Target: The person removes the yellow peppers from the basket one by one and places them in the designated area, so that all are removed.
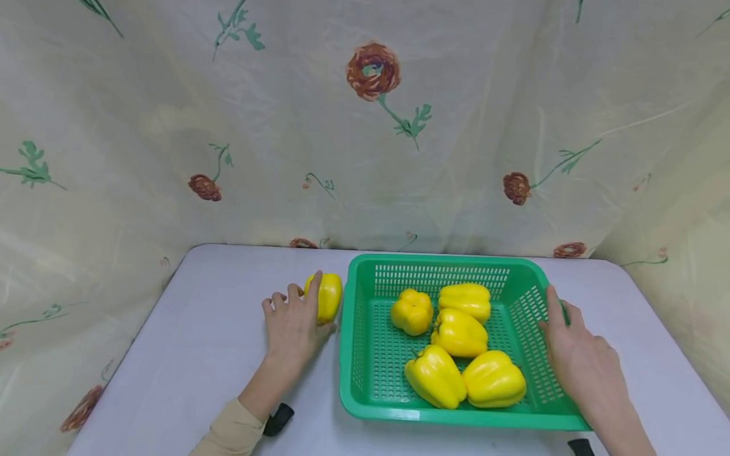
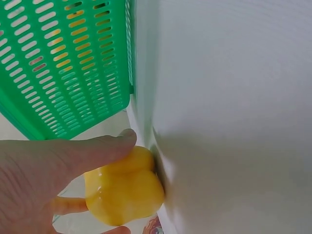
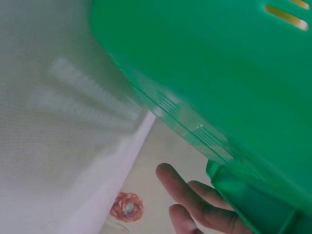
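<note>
In the head view, the left hand (image 1: 292, 329) holds a yellow pepper (image 1: 329, 299) between thumb and fingers on the counter (image 1: 217, 335), just beside a green basket (image 1: 456, 417). Five other peppers (image 1: 459, 332) lie inside, and the right hand (image 1: 590, 361) grips the basket's right rim. A flowered cloth (image 1: 456, 190) hangs behind.

In the left wrist view, the thumb presses one side of the held pepper, near the basket's slotted wall.

In the right wrist view, slightly parted fingers curl beneath the rim; the thumb is hidden.
</note>
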`<action>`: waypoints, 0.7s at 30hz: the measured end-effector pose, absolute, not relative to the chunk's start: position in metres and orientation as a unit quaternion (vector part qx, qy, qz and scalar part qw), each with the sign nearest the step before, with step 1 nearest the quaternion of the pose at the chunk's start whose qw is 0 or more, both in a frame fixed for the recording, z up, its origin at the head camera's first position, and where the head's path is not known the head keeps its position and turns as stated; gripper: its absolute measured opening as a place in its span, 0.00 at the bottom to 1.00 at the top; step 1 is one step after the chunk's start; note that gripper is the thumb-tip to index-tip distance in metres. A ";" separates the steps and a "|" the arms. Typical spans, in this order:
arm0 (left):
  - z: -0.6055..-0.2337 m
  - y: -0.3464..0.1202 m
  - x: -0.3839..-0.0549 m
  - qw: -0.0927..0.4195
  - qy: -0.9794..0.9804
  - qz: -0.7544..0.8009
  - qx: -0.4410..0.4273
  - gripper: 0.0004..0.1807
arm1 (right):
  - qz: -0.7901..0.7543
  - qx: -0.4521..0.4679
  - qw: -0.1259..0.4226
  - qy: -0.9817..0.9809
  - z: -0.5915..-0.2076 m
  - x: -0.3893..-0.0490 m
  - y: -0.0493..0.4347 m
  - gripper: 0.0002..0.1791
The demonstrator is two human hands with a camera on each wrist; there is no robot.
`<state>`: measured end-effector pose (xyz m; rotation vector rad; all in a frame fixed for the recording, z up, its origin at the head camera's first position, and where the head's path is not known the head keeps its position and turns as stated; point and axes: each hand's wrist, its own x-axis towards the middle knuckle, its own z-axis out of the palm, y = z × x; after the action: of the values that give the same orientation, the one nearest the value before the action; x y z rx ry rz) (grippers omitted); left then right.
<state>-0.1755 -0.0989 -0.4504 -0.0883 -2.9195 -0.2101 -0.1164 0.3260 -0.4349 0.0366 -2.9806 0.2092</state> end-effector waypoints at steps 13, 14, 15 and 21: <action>-0.445 -0.101 -0.171 0.115 -0.991 -0.064 -0.034 0.56 | 0.081 0.009 0.062 -0.995 -0.435 -0.116 0.326 0.43; -0.444 -0.101 -0.170 0.118 -0.990 -0.063 -0.035 0.56 | 0.081 0.010 0.064 -0.995 -0.435 -0.116 0.326 0.43; -0.443 -0.101 -0.170 0.120 -0.990 -0.062 -0.036 0.56 | 0.081 0.011 0.066 -0.994 -0.435 -0.116 0.326 0.43; -0.436 -0.098 -0.164 0.115 -0.991 -0.065 -0.038 0.55 | 0.083 0.009 0.061 -0.995 -0.434 -0.117 0.325 0.43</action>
<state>-0.1643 -0.0978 -0.4357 -0.1104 -2.9027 -0.1891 -0.1172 0.3254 -0.4344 0.0259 -3.0082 0.2498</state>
